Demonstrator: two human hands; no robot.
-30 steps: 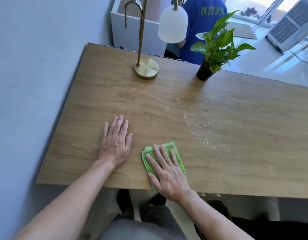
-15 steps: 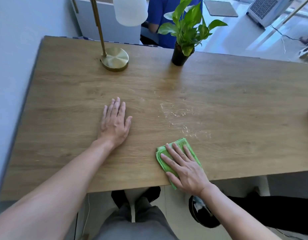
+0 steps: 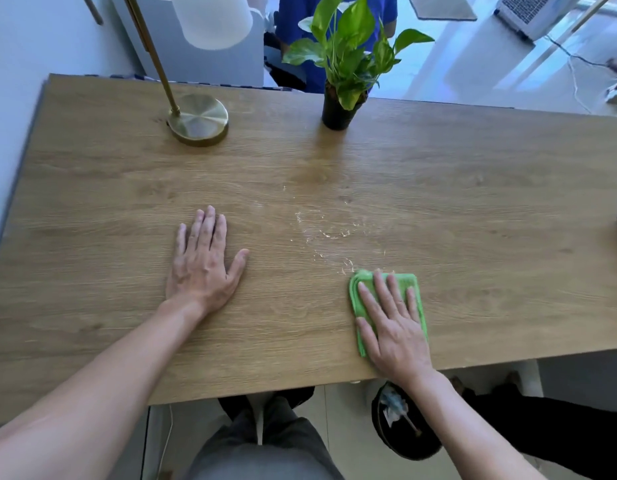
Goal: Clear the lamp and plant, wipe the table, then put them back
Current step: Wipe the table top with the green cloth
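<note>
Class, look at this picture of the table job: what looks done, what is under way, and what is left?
Done: nothing clearly; the lamp and plant stand at the table's far edge, and whether they were ever moved cannot be told. Under way: the right hand presses a green cloth flat near the front edge; the left hand rests flat. Left: the crumbs beyond the cloth.

Table (image 3: 473, 209) lies bare right of the cloth (image 3: 386, 289) and between the hands. Lamp (image 3: 198, 119) and plant (image 3: 338, 109) stand along the far edge, well apart, with passage between.
</note>
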